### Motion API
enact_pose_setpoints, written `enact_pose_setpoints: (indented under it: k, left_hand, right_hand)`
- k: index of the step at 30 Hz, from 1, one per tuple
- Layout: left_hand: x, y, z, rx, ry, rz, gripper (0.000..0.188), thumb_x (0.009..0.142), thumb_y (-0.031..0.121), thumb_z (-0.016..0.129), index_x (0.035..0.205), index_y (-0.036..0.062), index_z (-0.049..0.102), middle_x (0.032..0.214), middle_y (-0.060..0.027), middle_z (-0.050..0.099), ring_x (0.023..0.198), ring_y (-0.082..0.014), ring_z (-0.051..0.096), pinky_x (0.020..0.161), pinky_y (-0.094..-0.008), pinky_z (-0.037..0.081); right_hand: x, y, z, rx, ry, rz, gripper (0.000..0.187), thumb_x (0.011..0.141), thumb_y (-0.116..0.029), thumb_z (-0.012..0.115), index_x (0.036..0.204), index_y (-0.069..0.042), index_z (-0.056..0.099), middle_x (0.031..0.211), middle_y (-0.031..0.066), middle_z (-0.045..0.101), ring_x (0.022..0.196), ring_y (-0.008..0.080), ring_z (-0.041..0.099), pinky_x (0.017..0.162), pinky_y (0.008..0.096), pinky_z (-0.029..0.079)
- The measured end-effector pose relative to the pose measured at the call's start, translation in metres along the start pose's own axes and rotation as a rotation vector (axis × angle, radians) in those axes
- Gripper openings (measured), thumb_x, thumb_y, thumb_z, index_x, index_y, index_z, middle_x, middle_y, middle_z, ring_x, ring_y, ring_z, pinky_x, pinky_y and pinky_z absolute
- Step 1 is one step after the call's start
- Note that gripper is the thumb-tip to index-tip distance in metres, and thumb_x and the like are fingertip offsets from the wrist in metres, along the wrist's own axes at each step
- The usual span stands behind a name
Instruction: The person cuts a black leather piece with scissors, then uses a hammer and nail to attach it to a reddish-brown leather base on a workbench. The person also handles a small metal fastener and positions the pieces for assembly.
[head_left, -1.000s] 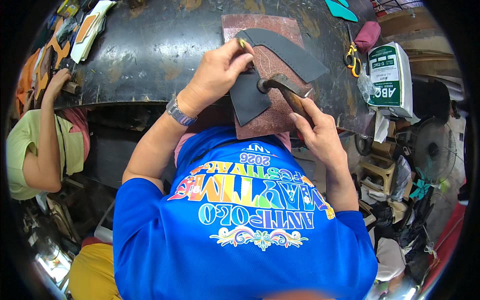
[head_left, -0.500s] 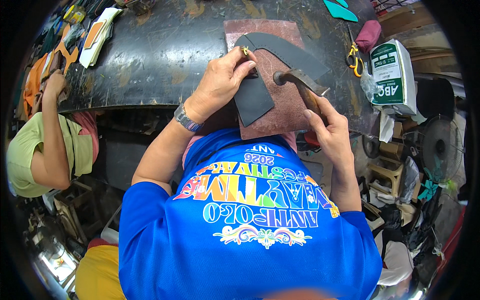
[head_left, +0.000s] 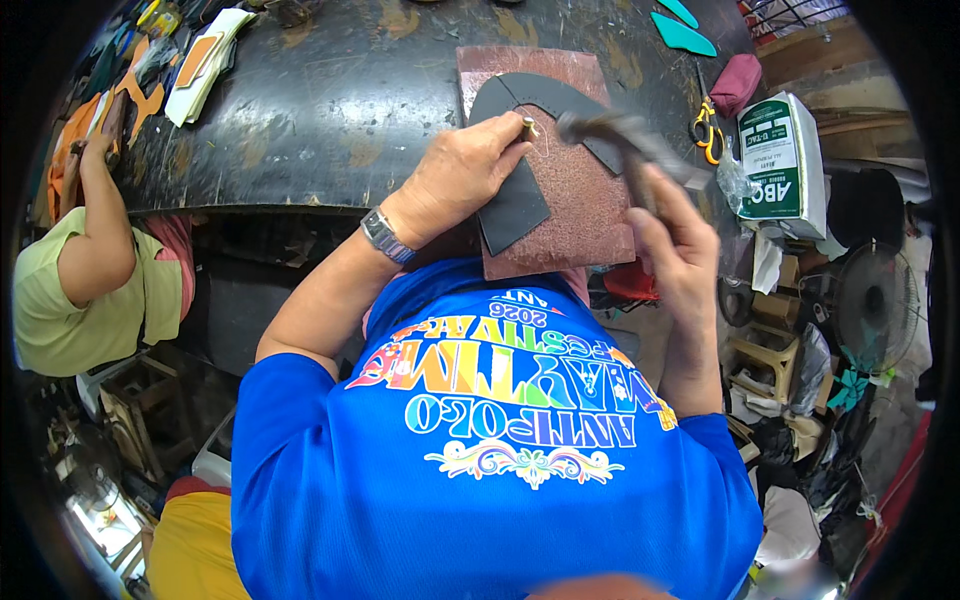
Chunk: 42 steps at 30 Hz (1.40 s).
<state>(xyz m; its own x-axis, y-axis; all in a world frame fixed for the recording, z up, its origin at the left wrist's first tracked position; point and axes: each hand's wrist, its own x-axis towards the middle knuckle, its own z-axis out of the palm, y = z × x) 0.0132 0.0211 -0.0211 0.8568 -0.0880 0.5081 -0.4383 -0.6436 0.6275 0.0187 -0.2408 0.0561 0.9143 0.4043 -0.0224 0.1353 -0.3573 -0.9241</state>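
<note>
My left hand (head_left: 455, 175) is closed in a pinch around a short, thin metal tool (head_left: 529, 124), its bright tip rising above the fingers; its lower end is hidden. Under that hand lies a curved black sheet piece (head_left: 515, 212), leather-like, with a row of small marks along its upper band. A reddish-brown board (head_left: 590, 225) supports the piece at the table's near edge. On the right, my right hand (head_left: 682, 245) grips a hammer (head_left: 610, 128) by its handle. The hammer's head is smeared by motion, just right of the thin tool and apart from it.
Scissors (head_left: 706, 130) with yellow-black handles, a maroon pouch (head_left: 737, 84) and a green-white box (head_left: 782, 165) sit at the right. Teal pieces (head_left: 684, 36) lie at the far right. Another person's arm (head_left: 100, 215) works at the left, near stacked white pieces (head_left: 205, 75).
My left hand has shifted right along the black piece with the thin tool. The hammer has swung up and right, and now blurs. The board appears slightly moved.
</note>
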Motion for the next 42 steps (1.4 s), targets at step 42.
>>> enact_pose_setpoints:
  k: [42]
  left_hand:
    - [0.003,-0.003,-0.016,-0.216,-0.201,-0.132,0.014,0.097,0.011,0.061,0.109,0.0038,0.06,0.093,-0.0161,0.068,0.088,-0.0306,0.07,0.076,-0.0352,0.054]
  right_hand:
    - [0.005,0.013,0.006,-0.125,-0.08,-0.051,0.035,0.094,-0.009,0.067,0.125,0.006,0.059,0.101,0.0074,0.07,0.094,0.0088,0.06,0.082,0.0266,0.05]
